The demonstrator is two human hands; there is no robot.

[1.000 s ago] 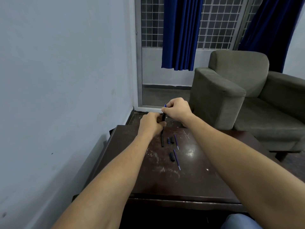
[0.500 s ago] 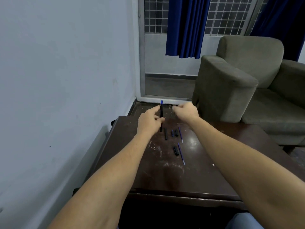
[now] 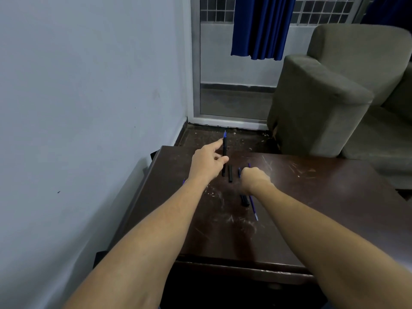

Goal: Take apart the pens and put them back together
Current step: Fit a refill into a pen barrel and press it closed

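Observation:
My left hand (image 3: 207, 166) pinches a black pen (image 3: 224, 150) between thumb and forefinger and holds it upright, blue tip on top, over the far side of the dark wooden table (image 3: 312, 208). My right hand (image 3: 254, 180) is down on the loose parts with its fingers curled under and hidden. The end of a blue refill (image 3: 249, 165) and a small blue piece (image 3: 239, 171) show just beyond its knuckles. A black barrel (image 3: 230, 173) lies between the hands. A black cap piece (image 3: 244, 200) and a second blue refill (image 3: 253, 208) lie nearer me.
A pale wall (image 3: 89, 108) runs close along the table's left edge. A grey armchair (image 3: 323, 103) stands past the far right corner, with a glass door (image 3: 234, 97) and blue curtain (image 3: 260, 27) behind. The tabletop is scratched.
My hands have come apart. The left keeps the pen upright, while the right has let go of it and dropped to the parts on the table. The camera has tilted downward.

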